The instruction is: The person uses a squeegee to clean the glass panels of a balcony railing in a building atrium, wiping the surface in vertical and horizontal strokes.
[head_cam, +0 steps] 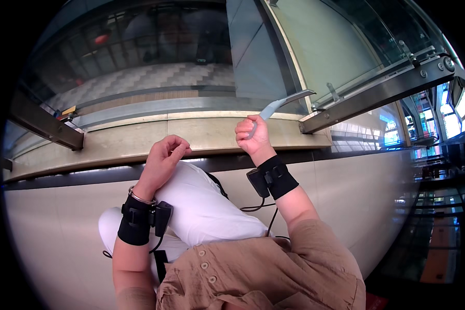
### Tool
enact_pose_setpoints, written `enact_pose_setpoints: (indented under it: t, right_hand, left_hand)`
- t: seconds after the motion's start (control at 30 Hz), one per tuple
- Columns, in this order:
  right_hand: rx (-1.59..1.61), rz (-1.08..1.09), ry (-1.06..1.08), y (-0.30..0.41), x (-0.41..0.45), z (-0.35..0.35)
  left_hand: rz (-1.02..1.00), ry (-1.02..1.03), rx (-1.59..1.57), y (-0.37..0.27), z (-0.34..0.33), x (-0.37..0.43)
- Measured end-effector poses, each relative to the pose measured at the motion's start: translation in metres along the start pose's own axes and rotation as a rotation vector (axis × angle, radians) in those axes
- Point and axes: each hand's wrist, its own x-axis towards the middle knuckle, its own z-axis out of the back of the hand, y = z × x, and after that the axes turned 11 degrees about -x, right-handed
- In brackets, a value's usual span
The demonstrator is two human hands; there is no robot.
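Note:
My right hand (253,135) is closed around the grey handle of a window squeegee (271,108). The tool's narrow blade end points up and to the right, near a vertical frame strip of the glass; I cannot tell whether it touches. My left hand (166,159) is at the middle left above my white-trousered knee, its fingers curled and the thumb close to the fingertips. Nothing shows in it, but the inside of the fingers is partly hidden. Before me stands a large glass pane (151,50) with reflections on it.
A pale metal ledge (201,133) runs along the foot of the glass. Metal posts rise at the left (48,124) and right (376,95), the right one with clamps. Light floor tiles (341,193) lie below. Black cables (252,209) hang from my wrist straps.

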Motion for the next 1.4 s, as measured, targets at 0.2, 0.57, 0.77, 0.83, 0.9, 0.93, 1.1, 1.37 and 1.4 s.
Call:
enact_pose_setpoints:
  t: [0.2, 0.57, 0.77, 0.83, 0.9, 0.93, 1.1, 1.37, 1.4]
  right_hand:
    - [-0.067, 0.207, -0.131, 0.040, 0.022, 0.054]
    - [0.010, -0.028, 0.078, -0.017, 0.014, -0.003]
    - [0.016, 0.149, 0.008, 0.036, 0.034, 0.074]
    - [0.024, 0.172, -0.012, 0.044, 0.034, 0.079]
    - [0.033, 0.202, -0.036, 0.044, 0.036, 0.073]
    - [0.092, 0.123, 0.029, 0.029, 0.039, 0.052]
    - [0.114, -0.054, 0.133, -0.033, 0.027, -0.009]
    - [0.114, 0.099, 0.132, 0.023, 0.033, 0.057]
    - [0.154, 0.086, 0.134, 0.022, 0.032, 0.058]
  left_hand:
    - [-0.064, -0.036, 0.109, -0.005, -0.001, -0.011]
    - [-0.040, -0.043, 0.067, 0.003, -0.001, -0.004]
    - [-0.065, -0.050, 0.148, -0.001, 0.000, -0.007]
    - [-0.086, -0.048, 0.182, 0.008, 0.004, -0.004]
    - [-0.107, -0.037, 0.213, 0.011, 0.006, 0.000]
    - [-0.099, -0.040, 0.209, 0.011, 0.008, -0.002]
    - [-0.098, -0.019, 0.095, 0.013, 0.005, 0.001]
    - [-0.189, -0.041, 0.354, 0.006, -0.001, -0.001]
    - [-0.180, -0.048, 0.372, 0.007, 0.000, -0.002]
